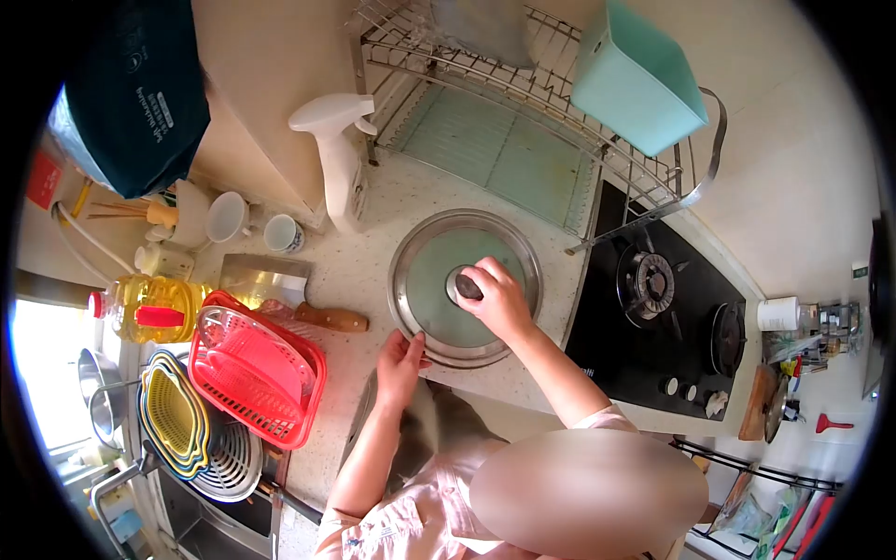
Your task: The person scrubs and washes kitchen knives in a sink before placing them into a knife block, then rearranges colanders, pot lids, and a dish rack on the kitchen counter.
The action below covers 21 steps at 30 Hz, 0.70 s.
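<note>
A round glass lid [439, 257] with a wide steel rim lies flat on the counter's middle. Whether a pan is under it cannot be seen. My right hand [499, 301] is closed around the lid's dark knob [468, 287]. At the lower left of the rim is my left hand [401, 366], its fingers curled together against the edge. What those fingers grip there is hidden. Left of the lid lies a cleaver [331, 318], its wooden handle pointing toward the lid. A white spray bottle [341, 173] stands behind.
A black gas stove [607, 317] is on the right. A wire rack [551, 89] with a mint bin [639, 84] stands at the back. Leftward are a red basket [271, 411], an oil bottle [154, 308], cups [284, 233], nested colanders [173, 411] and a sink [201, 537].
</note>
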Tool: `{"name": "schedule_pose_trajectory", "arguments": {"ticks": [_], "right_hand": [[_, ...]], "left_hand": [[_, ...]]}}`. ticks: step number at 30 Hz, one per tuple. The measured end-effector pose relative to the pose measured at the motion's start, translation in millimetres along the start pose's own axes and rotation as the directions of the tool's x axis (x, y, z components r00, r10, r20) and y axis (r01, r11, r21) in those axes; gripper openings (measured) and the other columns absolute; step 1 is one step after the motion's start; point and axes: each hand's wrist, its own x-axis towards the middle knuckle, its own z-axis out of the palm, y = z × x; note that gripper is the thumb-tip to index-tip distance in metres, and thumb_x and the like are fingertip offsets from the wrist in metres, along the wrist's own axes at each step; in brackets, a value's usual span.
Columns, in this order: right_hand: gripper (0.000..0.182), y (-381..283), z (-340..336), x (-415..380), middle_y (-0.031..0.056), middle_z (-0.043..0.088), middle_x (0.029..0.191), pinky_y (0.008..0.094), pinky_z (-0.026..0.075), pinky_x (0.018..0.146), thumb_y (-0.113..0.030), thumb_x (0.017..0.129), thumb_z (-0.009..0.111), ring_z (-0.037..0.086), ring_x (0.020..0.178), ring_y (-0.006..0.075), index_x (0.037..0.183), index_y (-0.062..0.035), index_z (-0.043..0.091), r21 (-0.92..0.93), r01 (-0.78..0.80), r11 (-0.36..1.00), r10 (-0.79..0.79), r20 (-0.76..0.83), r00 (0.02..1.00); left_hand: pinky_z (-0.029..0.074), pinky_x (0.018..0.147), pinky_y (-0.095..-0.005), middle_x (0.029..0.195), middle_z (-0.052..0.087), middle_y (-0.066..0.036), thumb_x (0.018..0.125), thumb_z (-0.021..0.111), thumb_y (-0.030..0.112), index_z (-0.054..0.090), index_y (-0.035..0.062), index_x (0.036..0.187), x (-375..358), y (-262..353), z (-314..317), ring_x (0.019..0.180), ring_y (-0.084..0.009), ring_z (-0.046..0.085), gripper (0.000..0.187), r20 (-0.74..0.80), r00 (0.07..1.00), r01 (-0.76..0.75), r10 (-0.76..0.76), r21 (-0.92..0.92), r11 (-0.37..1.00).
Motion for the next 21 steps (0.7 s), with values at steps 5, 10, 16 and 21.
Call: {"name": "schedule_pose_trajectory", "arguments": {"ticks": [5, 10, 16, 21], "right_hand": [[0.030, 0.7, -0.7, 0.1, 0.0101, 0.054, 0.087, 0.0355, 0.049, 0.068, -0.011, 0.064, 0.073, 0.057, 0.079, 0.0275, 0.089, -0.0018, 0.059, 0.019, 0.003, 1.000, -0.003, 0.010, 1.000], [0.031, -0.7, -0.9, -0.8, 0.0098, 0.054, 0.088, 0.0348, 0.049, 0.068, -0.013, 0.067, 0.073, 0.058, 0.078, 0.0273, 0.091, -0.0021, 0.059, 0.030, -0.015, 0.999, 0.015, -0.001, 1.000], [0.035, -0.2, -22.5, -16.9, 0.0109, 0.055, 0.101, 0.0386, 0.046, 0.078, -0.020, 0.074, 0.070, 0.055, 0.092, 0.0284, 0.103, -0.0025, 0.059, -0.005, -0.021, 1.000, 0.020, -0.107, 0.994], [0.037, 36.3, -33.2, -62.3, 0.0136, 0.055, 0.099, 0.0345, 0.044, 0.079, -0.024, 0.083, 0.061, 0.055, 0.091, 0.0237, 0.110, -0.0005, 0.054, -0.011, -0.465, 0.885, 0.428, -0.373, 0.823]], "left_hand": [[0.048, 0.060, -0.0219, 0.082, 0.060, 0.000, 0.090, 0.053, 0.017, 0.055, 0.0031, 0.101, -5.2, 15.3, 4.6, 0.067, -0.0071, 0.056, 0.018, -0.019, 1.000, 0.003, -0.004, -0.025, 1.000], [0.048, 0.060, -0.0220, 0.085, 0.061, -0.001, 0.090, 0.053, 0.017, 0.054, 0.0048, 0.104, -7.4, 15.0, 9.6, 0.067, -0.0071, 0.056, 0.019, -0.037, 0.999, 0.021, -0.022, -0.039, 0.999], [0.048, 0.059, -0.0220, 0.084, 0.057, 0.000, 0.090, 0.053, 0.018, 0.051, 0.0058, 0.108, -1.8, 5.3, 8.5, 0.069, -0.0070, 0.054, 0.022, -0.034, 0.998, 0.054, -0.054, 0.010, 0.998], [0.047, 0.061, -0.0235, 0.088, 0.058, 0.000, 0.091, 0.051, 0.017, 0.049, 0.0052, 0.109, 3.1, -1.4, 5.7, 0.074, -0.0071, 0.054, 0.023, -0.014, 0.999, 0.039, -0.039, 0.004, 0.999]]}}
